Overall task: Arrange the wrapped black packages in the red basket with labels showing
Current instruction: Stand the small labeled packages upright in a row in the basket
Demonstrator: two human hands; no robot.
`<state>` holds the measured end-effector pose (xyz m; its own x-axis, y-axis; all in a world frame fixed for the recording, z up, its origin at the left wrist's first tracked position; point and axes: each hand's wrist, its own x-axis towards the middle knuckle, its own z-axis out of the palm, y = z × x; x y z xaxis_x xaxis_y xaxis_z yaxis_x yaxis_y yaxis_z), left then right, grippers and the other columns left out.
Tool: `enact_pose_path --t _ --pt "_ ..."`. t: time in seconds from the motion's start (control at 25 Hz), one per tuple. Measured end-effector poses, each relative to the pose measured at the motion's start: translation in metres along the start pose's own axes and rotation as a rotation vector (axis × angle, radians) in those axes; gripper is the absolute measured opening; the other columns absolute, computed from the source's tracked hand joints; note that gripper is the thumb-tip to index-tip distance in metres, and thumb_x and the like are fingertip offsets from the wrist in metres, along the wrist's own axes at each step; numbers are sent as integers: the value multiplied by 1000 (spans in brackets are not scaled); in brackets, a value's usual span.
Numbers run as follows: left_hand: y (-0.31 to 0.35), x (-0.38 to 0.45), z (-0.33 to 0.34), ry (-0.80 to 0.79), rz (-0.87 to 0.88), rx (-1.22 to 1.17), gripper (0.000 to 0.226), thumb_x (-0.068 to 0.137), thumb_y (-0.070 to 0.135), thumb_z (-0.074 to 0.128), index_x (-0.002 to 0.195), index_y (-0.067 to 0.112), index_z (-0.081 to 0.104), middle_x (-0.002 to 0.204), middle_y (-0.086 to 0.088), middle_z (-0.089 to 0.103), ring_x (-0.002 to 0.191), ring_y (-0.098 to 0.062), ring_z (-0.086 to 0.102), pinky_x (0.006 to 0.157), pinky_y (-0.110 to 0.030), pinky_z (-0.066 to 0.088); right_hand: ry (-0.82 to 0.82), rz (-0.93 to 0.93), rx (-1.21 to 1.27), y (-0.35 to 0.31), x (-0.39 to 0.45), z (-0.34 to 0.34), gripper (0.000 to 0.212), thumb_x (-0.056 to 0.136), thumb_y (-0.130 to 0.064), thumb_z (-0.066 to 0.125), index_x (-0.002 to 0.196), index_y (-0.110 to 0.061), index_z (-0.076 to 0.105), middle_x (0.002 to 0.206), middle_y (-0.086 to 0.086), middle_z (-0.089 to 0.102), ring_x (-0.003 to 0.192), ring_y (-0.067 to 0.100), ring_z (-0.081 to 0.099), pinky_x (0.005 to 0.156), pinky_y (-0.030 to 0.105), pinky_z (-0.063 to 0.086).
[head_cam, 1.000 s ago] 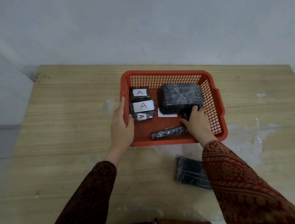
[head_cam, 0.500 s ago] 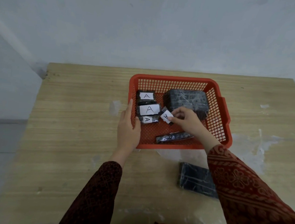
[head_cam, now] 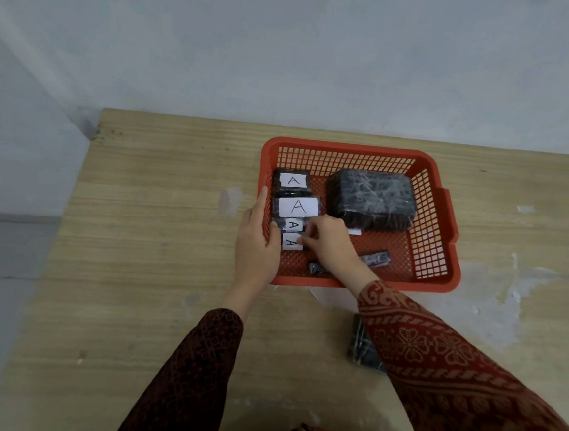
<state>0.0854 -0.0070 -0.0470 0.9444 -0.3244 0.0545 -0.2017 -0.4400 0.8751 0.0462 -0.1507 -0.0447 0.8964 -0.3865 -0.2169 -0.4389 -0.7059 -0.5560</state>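
Note:
The red basket (head_cam: 440, 225) stands on the wooden table. Down its left side lies a column of small black packages with white "A" labels facing up: one at the back (head_cam: 292, 181), a wider one (head_cam: 298, 207), a small one (head_cam: 292, 225) and the nearest (head_cam: 291, 242). My right hand (head_cam: 329, 243) pinches the nearest small labelled package at its right end. My left hand (head_cam: 256, 244) grips the basket's left front rim. A large wrapped black package (head_cam: 372, 202) fills the back right, a white label edge (head_cam: 354, 231) showing under it. A thin black package (head_cam: 375, 258) lies near the front.
Another wrapped black package (head_cam: 362, 349) lies on the table in front of the basket, partly hidden by my right sleeve. The table (head_cam: 143, 237) has pale tape marks left and right of the basket. A grey wall rises behind the table.
My right hand carried a small labelled package from the basket's middle to the left column and set it below the third label. My left hand stayed on the rim.

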Motion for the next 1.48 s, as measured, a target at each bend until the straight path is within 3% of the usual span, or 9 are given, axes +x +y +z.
enact_pose_path --t 0.2,0.4,0.64,0.84,0.96,1.04,1.16,1.36,1.48 --pt "0 -1 0 7 7 -18 60 94 10 46 149 24 27 125 15 41 106 31 31 87 9 22 -142 -171 -116 7 -2 -25 21 75 -27 77 87 -12 68 91 3 57 86 22 59 76 35 50" --pt "0 -2 1 -9 0 -37 59 96 10 46 149 25 26 123 19 37 105 36 27 85 11 22 -409 -194 -424 57 -13 -66 42 62 -25 82 92 -22 52 100 -2 51 92 16 49 77 34 46" --pt "3 -2 1 -9 -12 -46 58 97 9 44 149 24 26 123 17 39 103 35 31 82 11 24 -507 -51 -78 87 -14 -85 14 83 -22 67 97 -24 64 103 -4 64 96 12 60 88 30 48" --pt "4 -3 1 -22 -6 -37 58 97 8 44 150 23 25 125 16 37 103 36 28 82 12 22 -544 -89 13 77 -15 -91 27 95 -33 50 112 -21 67 103 -17 64 95 -5 56 93 24 40" --pt "4 -3 1 -21 -4 -28 59 96 9 45 150 24 25 125 17 37 103 37 28 82 12 22 -542 -91 47 69 -18 -82 25 97 -33 46 96 -25 69 92 -17 64 84 -5 56 88 27 43" --pt "3 -3 1 -21 -6 -27 59 96 10 45 149 26 25 125 17 38 104 36 29 82 12 23 -531 -106 63 65 -19 -76 26 98 -31 45 80 -29 64 79 -11 62 73 2 56 77 28 43" --pt "3 -2 1 -15 -6 -30 60 96 10 45 149 28 25 125 17 38 104 34 31 82 12 24 -526 -133 16 59 -16 -66 25 97 -29 47 94 -12 65 92 11 66 84 23 60 78 35 47" --pt "2 -1 2 -9 2 -16 60 96 9 46 149 26 25 124 16 39 104 34 31 84 11 24 -481 -173 -19 48 -12 -44 24 95 -27 51 104 -11 68 102 10 68 90 25 62 82 37 50" --pt "4 -2 1 -6 7 -28 59 97 10 45 150 25 24 123 15 41 104 29 35 85 8 27 -402 -163 -8 43 -7 -31 20 94 -25 54 99 -11 68 97 8 69 84 20 61 73 29 48"
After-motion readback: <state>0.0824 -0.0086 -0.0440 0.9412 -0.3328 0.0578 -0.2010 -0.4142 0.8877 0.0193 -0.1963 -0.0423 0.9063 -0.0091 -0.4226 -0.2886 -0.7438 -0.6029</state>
